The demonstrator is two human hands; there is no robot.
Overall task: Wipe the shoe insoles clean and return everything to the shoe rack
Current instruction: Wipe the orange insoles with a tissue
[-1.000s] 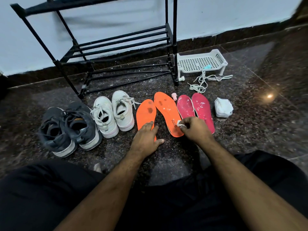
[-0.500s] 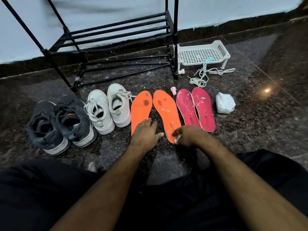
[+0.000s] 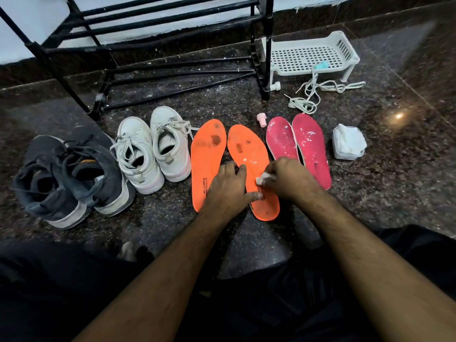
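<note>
Two orange insoles lie side by side on the dark floor, the left one (image 3: 206, 159) and the right one (image 3: 249, 154), both with dark stains. My left hand (image 3: 228, 187) rests flat across their heel ends, fingers straight. My right hand (image 3: 287, 178) pinches a small white wipe (image 3: 262, 179) against the right orange insole. Two pink insoles (image 3: 299, 144) with white flecks lie just to the right. The black shoe rack (image 3: 158, 28) stands behind.
A pair of white sneakers (image 3: 153, 149) and a pair of dark grey sneakers (image 3: 69, 176) sit at the left. A white packet of wipes (image 3: 348, 141), loose white laces (image 3: 313, 95), a white plastic tray (image 3: 311, 55) and a small pink cap (image 3: 261, 119) lie at the right.
My right hand has moved the wipe up from the heel end to the middle of the right orange insole. My left hand has shifted onto both orange insoles. The view has moved closer.
</note>
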